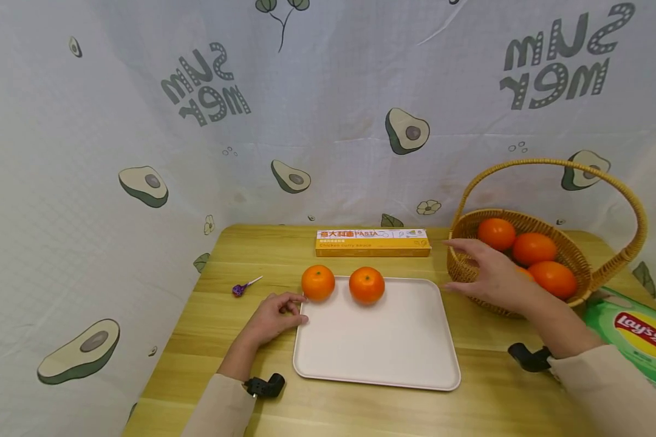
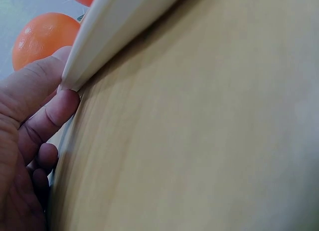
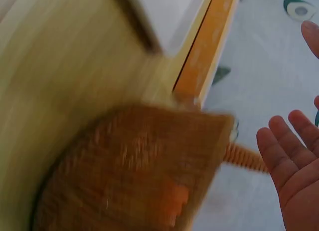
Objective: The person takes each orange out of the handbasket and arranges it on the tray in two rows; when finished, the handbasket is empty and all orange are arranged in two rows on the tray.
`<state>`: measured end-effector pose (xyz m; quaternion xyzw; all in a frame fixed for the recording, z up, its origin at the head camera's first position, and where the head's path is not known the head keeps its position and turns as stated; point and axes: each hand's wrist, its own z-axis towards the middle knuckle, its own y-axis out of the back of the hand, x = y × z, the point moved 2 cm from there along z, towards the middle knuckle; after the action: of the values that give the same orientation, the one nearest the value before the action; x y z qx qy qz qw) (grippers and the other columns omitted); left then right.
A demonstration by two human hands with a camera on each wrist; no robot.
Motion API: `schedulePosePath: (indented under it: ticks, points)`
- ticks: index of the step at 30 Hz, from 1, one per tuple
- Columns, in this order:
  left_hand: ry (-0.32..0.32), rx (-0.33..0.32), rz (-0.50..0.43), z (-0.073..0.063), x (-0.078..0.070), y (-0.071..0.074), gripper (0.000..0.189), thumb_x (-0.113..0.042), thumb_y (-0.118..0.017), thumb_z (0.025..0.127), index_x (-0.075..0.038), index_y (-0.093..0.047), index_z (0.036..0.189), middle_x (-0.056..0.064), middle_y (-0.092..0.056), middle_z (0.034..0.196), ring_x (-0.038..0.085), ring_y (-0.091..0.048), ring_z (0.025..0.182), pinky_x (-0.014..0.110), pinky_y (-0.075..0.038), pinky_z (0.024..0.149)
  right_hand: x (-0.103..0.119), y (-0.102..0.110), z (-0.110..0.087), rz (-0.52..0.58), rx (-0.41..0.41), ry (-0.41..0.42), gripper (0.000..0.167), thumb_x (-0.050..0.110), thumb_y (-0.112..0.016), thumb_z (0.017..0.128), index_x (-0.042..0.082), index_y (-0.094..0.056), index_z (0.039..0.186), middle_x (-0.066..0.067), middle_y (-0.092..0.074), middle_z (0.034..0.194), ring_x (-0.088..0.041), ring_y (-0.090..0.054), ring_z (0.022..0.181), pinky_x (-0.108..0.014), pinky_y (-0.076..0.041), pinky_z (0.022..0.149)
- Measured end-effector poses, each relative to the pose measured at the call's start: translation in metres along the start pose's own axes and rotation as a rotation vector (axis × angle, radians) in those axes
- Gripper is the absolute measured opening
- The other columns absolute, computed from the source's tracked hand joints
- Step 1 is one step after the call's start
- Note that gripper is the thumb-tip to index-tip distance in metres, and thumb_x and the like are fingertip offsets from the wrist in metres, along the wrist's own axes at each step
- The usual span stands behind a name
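A white rectangular tray (image 1: 379, 340) lies on the wooden table. My left hand (image 1: 273, 317) pinches its left rim; in the left wrist view the thumb (image 2: 42, 79) is on the upper side and a fingertip (image 2: 64, 105) below the edge. Two oranges sit along the tray's far edge: one (image 1: 318, 283) at the far left corner, the other (image 1: 367, 285) to its right. Held above the near left side of a wicker basket (image 1: 571, 255), my right hand (image 1: 494, 276) has its fingers spread and nothing in them. Several oranges (image 1: 534, 249) lie inside the basket, one partly hidden by that hand.
Behind the tray stands a yellow-and-white pasta box (image 1: 373, 243). A purple-wrapped lollipop (image 1: 246, 286) lies left of the tray. At the right is a green Lay's chip bag (image 1: 634, 340), partly behind my sleeve. The basket's tall handle (image 1: 552, 162) arches upward before a patterned curtain (image 1: 350, 121).
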<state>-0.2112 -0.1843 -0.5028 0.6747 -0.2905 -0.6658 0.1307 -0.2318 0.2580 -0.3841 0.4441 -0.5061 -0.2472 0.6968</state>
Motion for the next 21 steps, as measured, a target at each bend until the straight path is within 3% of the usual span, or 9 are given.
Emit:
schedulePosePath:
  ticks: [5,7,10,12,14,18,21]
  points:
    - [-0.005,0.002,0.012,0.000,0.000,0.000,0.033,-0.025,-0.085,0.084,-0.017,-0.074,0.114,-0.008,-0.068,0.085,0.015,-0.049,0.088,0.029,-0.037,0.081,-0.036,0.032,-0.016,-0.132,0.025,0.017,0.078,0.034,-0.088,0.080,0.005,-0.052,0.143,-0.025,-0.053,0.142,-0.045,-0.055,0.123,-0.064,-0.047,0.096]
    - [-0.005,-0.001,0.018,0.000,0.000,0.000,0.033,-0.025,-0.085,0.084,-0.017,-0.074,0.114,-0.008,-0.068,0.085,0.015,-0.049,0.088,0.029,-0.036,0.081,-0.051,0.042,-0.021,-0.191,0.035,0.038,0.072,0.034,-0.088,0.079,0.006,-0.057,0.138,-0.023,-0.058,0.139,-0.042,-0.056,0.122,-0.056,-0.048,0.095]
    - [-0.002,-0.001,0.017,-0.001,0.001,0.001,0.033,-0.025,-0.084,0.084,-0.017,-0.074,0.114,-0.008,-0.068,0.085,0.015,-0.049,0.088,0.029,-0.036,0.081,-0.069,0.050,-0.027,-0.262,0.050,0.070,0.068,0.032,-0.090,0.076,0.008,-0.063,0.133,-0.020,-0.063,0.133,-0.037,-0.059,0.117,-0.034,-0.048,0.089]
    - [-0.002,0.001,0.014,-0.001,0.001,0.002,0.033,-0.026,-0.084,0.084,-0.017,-0.074,0.114,-0.007,-0.068,0.085,0.015,-0.048,0.088,0.029,-0.036,0.081,-0.078,0.053,-0.030,-0.294,0.070,0.075,0.067,0.034,-0.091,0.075,0.008,-0.065,0.131,-0.019,-0.064,0.131,-0.035,-0.060,0.115,-0.028,-0.046,0.086]
    - [-0.002,0.005,0.013,0.000,0.001,0.002,0.033,-0.026,-0.085,0.084,-0.017,-0.074,0.114,-0.007,-0.068,0.085,0.015,-0.048,0.088,0.029,-0.036,0.081,-0.082,0.053,-0.031,-0.305,0.104,0.069,0.068,0.036,-0.090,0.075,0.008,-0.064,0.131,-0.019,-0.063,0.133,-0.036,-0.059,0.117,-0.029,-0.046,0.088]
    - [-0.002,0.007,0.011,0.000,0.002,0.001,0.034,-0.026,-0.085,0.084,-0.017,-0.074,0.114,-0.007,-0.068,0.085,0.016,-0.048,0.088,0.029,-0.036,0.081,-0.086,0.049,-0.030,-0.306,0.155,0.060,0.072,0.036,-0.090,0.075,0.005,-0.062,0.134,-0.022,-0.062,0.135,-0.040,-0.058,0.120,-0.050,-0.049,0.094]
    - [-0.002,0.006,0.008,0.001,0.003,0.000,0.034,-0.026,-0.085,0.084,-0.017,-0.074,0.114,-0.007,-0.068,0.085,0.015,-0.048,0.088,0.029,-0.036,0.080,-0.088,0.046,-0.030,-0.291,0.169,0.056,0.074,0.034,-0.090,0.074,0.003,-0.061,0.134,-0.024,-0.061,0.136,-0.044,-0.056,0.122,-0.059,-0.048,0.095]
